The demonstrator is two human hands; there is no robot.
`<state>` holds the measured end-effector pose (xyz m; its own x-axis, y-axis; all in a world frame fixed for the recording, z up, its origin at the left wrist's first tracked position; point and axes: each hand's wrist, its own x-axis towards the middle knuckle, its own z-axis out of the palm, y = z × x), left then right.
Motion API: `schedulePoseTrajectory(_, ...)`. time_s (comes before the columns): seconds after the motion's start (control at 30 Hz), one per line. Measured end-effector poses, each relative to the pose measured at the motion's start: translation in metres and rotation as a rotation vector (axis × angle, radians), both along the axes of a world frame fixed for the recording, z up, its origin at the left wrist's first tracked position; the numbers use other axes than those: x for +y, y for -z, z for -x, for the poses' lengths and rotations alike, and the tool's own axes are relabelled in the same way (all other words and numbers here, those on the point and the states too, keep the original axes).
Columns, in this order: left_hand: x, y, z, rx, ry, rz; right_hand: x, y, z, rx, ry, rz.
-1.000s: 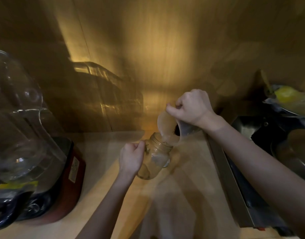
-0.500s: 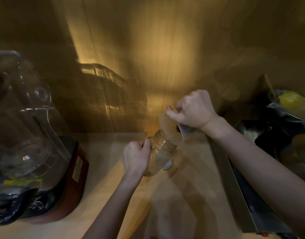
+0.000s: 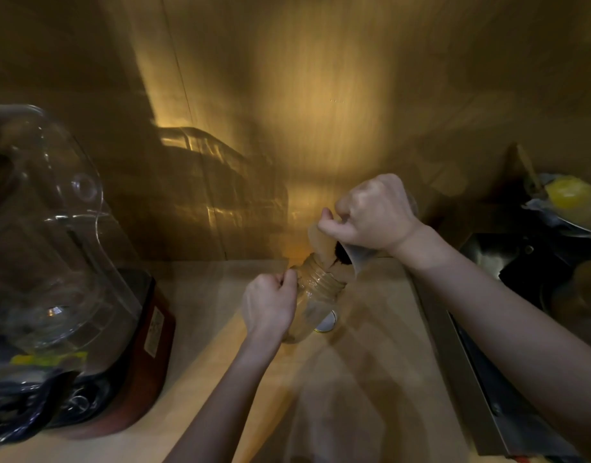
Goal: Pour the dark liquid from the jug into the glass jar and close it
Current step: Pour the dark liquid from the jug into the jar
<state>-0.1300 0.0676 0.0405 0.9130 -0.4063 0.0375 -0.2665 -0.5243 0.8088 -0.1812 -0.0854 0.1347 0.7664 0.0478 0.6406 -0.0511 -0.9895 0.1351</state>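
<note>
A clear glass jar [image 3: 316, 295] with a threaded neck is held tilted over the wooden counter [image 3: 371, 379], its mouth pointing up and back. My left hand [image 3: 269, 304] grips the jar's left side. My right hand [image 3: 376, 213] holds a translucent jug [image 3: 324, 242] tipped steeply, its spout at the jar's mouth. Some dark liquid [image 3: 339, 259] shows at the jug's lip. A round whitish lid [image 3: 327, 324] lies on the counter just behind the jar.
A large blender with a clear pitcher [image 3: 53, 245] on a dark red base [image 3: 147, 345] fills the left. At the right sit a metal sink edge [image 3: 471, 379] and a dish with something yellow [image 3: 568, 192]. The wooden wall [image 3: 321, 111] is close behind.
The jar has tilted further, its mouth raised to the jug's spout, and the jug has tipped more steeply. Dark liquid now shows at the lip. The view has shifted slightly.
</note>
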Motion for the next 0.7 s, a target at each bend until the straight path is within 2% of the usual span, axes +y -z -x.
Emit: schedulePoseTrajectory(0.7, -0.0066, -0.0004, -0.0037, 0.043, -0.004, 0.081, 0.0026, -0.0072, -0.0023, 0.056, -0.076, 0.115)
